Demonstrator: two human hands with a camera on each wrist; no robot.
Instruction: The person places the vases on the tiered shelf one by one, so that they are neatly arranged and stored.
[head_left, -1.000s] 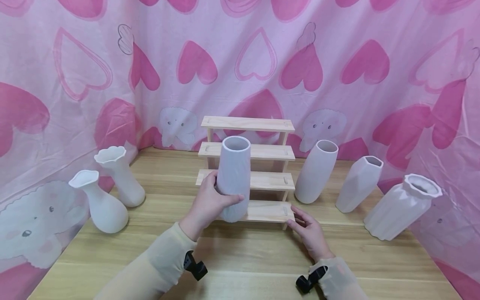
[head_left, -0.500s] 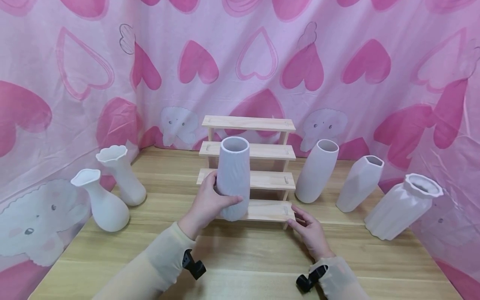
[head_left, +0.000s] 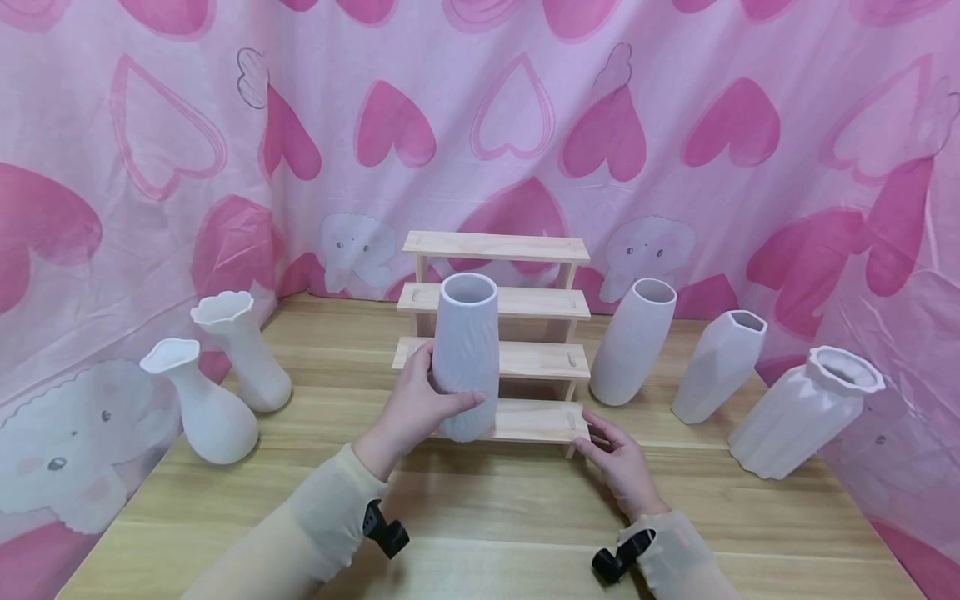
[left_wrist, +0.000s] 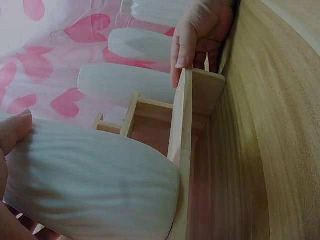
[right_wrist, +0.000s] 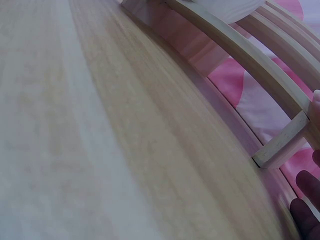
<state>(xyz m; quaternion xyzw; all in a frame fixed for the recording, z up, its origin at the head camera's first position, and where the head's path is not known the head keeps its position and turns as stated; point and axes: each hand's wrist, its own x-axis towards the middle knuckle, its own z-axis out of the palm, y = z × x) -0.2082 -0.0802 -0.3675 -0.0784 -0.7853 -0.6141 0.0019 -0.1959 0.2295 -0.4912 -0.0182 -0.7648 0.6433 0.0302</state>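
Observation:
My left hand [head_left: 408, 408] grips a tall white vase [head_left: 467, 358] with wavy ridges, thumb across its front. The vase stands nearly upright over the lowest step of a four-tier wooden display stand [head_left: 536, 421]; in the left wrist view the base of the vase [left_wrist: 100, 175] is right at the step board [left_wrist: 182, 120]. At the right end of that step, my right hand [head_left: 622, 471] holds the board between thumb and fingers. Dark fingertips [right_wrist: 306, 215] show at the edge of the right wrist view, beside the stand's leg [right_wrist: 282, 142].
On the left of the wooden table [head_left: 480, 533] are two white vases with flared rims, a bulbous one [head_left: 217, 421] and a scalloped one [head_left: 258, 367]. To the right stand a smooth vase [head_left: 633, 346], a faceted one [head_left: 717, 371] and a pleated one [head_left: 802, 417]. A pink curtain [head_left: 450, 192] hangs behind.
The vase in my left hand has shifted very slightly to the left. My right hand keeps its place on the stand.

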